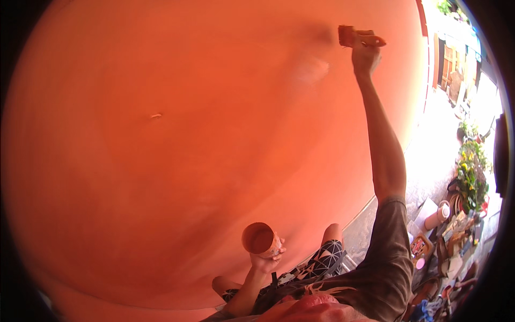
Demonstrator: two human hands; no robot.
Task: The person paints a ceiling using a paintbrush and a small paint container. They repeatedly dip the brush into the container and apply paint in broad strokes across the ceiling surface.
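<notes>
An orange painted wall (177,150) fills most of the head view, with a small pale mark (156,115) left of the middle. My right hand (366,56) is raised high at the upper right, closed on a paintbrush (347,36) with orange-stained bristles held near the wall; I cannot tell if they touch it. A shadow of the arm falls on the wall. Low in the middle, my left hand (265,263) grips a paint container (258,238), tilted so its orange-brown inside shows.
Along the right runs bright pavement (416,155) beside the wall's edge, with potted plants (471,177), a pale cylindrical container (435,217), a crate (421,247) and piled odds and ends. Farther up stands a wooden structure (450,70). My bent legs are at the bottom.
</notes>
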